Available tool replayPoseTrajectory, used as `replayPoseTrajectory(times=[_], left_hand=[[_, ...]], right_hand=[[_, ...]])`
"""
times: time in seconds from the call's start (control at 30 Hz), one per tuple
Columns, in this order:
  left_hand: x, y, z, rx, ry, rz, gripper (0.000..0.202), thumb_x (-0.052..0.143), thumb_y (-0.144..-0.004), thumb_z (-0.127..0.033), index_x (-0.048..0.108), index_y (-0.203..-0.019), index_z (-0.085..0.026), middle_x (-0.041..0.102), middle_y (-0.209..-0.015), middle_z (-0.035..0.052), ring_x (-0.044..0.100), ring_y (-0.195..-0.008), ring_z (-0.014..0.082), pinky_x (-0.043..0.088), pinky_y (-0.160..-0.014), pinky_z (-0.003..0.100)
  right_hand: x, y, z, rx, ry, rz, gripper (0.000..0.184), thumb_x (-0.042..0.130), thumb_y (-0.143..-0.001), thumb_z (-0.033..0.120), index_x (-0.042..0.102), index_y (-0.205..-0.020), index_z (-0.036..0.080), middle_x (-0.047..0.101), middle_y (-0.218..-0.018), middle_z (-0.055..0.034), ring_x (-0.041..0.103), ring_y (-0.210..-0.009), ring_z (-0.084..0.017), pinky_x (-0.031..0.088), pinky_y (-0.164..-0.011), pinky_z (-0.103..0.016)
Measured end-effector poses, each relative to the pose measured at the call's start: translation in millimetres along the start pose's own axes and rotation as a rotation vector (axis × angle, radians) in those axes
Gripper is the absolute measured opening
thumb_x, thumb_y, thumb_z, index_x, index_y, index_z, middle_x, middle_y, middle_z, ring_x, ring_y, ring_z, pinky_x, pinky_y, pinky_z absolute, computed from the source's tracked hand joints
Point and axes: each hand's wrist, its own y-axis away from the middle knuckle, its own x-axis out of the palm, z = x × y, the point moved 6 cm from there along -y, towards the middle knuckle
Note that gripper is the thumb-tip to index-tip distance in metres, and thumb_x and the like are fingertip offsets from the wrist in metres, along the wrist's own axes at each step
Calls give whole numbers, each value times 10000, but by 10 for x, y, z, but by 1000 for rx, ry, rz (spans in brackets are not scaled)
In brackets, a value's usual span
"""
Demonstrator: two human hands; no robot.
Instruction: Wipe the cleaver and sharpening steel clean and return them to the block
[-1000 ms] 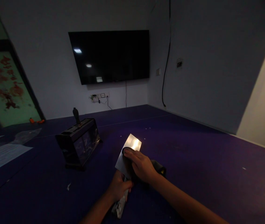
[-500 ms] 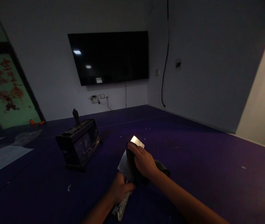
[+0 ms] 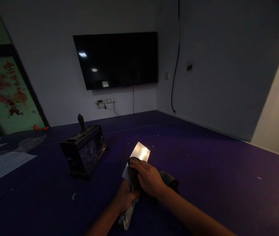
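One broad cleaver (image 3: 140, 153) gleams bright, dark cloth (image 3: 170, 179) against its blade.

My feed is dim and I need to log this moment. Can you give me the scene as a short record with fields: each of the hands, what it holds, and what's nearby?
left hand: grips the cleaver by its handle, blade pointing away
right hand: presses a dark cloth onto the blade's flat side
blade: far end bare, catching light
surface: purple
nearby: dark knife block to the left, one handle standing up out of it
background: dark television on the wall; papers far left
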Motion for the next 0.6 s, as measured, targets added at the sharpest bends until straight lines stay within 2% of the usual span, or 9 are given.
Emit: replayPoseTrajectory(times=[0.07,0.2,0.27,0.4,0.53,0.6], left_hand=[[19,3,-27,32,1,34,448,571,-521,-84,534,-963,-148,549,-636,-32,495,-583,125,401,-573,231],[47,20,-164,105,-43,76,536,577,-494,-35,542,-1015,-156,603,-913,16,518,-875,186,387,-814,282],[48,29,-194,90,-62,73,544,586,-500,-46,542,-1031,-158,593,-989,25,502,-936,200,368,-858,300],[52,42,-204,70,-72,73,498,581,-510,-64,551,-1000,-154,597,-970,20,514,-891,193,382,-829,299],[50,43,-194,77,-71,64,418,552,-491,-36,553,-894,-146,596,-783,-12,519,-786,164,400,-712,251],[53,42,-166,71,-44,64,335,535,-498,-41,537,-817,-144,548,-642,-38,495,-631,121,383,-594,220]], right_hand=[[-6,-18,-46,40,27,16,497,348,-677,2,518,-1112,173,548,-1169,-63,506,-1027,-175,438,-846,-295],[-37,-67,-199,122,72,34,501,348,-708,11,474,-1167,166,528,-1192,-68,476,-1070,-175,417,-861,-284],[-60,-85,-277,155,85,25,503,348,-715,15,460,-1181,166,516,-1203,-72,468,-1082,-179,408,-868,-286],[-70,-91,-329,154,51,16,491,348,-714,13,471,-1159,180,496,-1219,-66,479,-1068,-174,401,-869,-278],[-54,-65,-247,131,-4,5,456,351,-704,8,508,-1094,185,502,-1209,-57,501,-1029,-163,401,-866,-271],[-39,-42,-164,98,-38,6,450,346,-697,0,520,-1070,182,518,-1188,-54,500,-1023,-156,401,-862,-263]])
